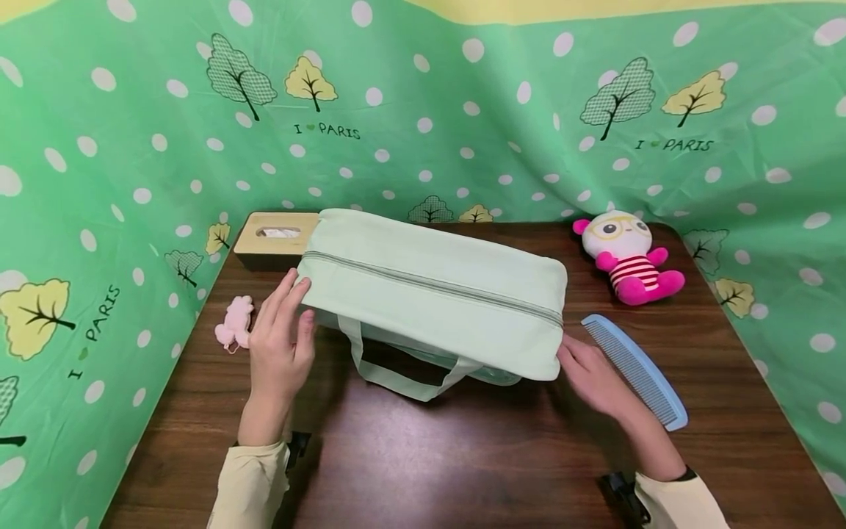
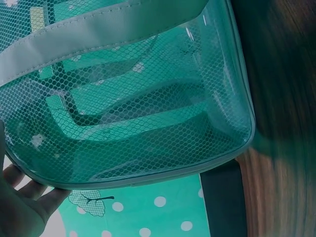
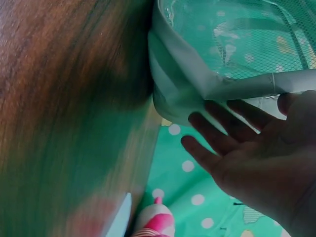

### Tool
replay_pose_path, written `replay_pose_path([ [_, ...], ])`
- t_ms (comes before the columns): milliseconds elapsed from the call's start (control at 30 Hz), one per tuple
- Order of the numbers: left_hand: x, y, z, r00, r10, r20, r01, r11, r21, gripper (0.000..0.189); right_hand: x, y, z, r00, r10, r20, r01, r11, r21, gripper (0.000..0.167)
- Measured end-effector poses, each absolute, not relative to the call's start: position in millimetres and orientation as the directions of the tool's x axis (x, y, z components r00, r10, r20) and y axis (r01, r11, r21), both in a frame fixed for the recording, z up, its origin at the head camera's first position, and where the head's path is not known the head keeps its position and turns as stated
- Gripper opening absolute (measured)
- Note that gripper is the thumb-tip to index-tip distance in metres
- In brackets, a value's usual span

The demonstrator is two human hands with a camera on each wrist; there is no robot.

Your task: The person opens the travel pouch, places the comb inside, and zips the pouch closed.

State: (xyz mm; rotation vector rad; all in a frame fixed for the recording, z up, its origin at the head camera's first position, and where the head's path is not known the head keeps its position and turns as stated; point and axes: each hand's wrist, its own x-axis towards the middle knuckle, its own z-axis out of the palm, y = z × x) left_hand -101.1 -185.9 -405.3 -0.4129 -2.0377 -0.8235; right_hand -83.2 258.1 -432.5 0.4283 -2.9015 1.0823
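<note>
A pale green toiletry bag (image 1: 436,279) stands on the table, its zipped top upward and closed. Its side panel, clear and mesh-patterned, fills much of the left wrist view, with a strap handle (image 2: 98,37) across it. At the bag's left end is my left hand (image 1: 280,353), fingers fairly straight and fingertips at the edge, thumb apart. My right hand (image 1: 595,378) reaches to the right end near the lower front corner. In the right wrist view its fingers (image 3: 212,133) are spread and extended along the bag's end. Part of the right fingertips is hidden in the head view.
Behind the bag's left end sits a wood-topped tissue box (image 1: 277,235). A small pink plush charm (image 1: 236,323) lies left of my left hand. On the right are a blue comb (image 1: 637,371) and a pink-and-white plush toy (image 1: 628,257). A green dotted cloth (image 1: 423,110) hangs around the table.
</note>
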Motion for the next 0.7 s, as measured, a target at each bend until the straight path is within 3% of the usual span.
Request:
replay_pose_path([
  [333,-101,-185,-406,-0.573,-0.018,0.819,0.551,0.732,0.401,0.049,-87,259,-429,-0.960,-0.279,-0.024,-0.142,0.560,-0.816,0.045],
  [700,-100,-185,-406,-0.580,-0.020,0.814,0.540,0.739,0.402,0.049,-95,265,-428,-0.942,-0.332,0.054,-0.181,0.365,-0.913,0.037],
])
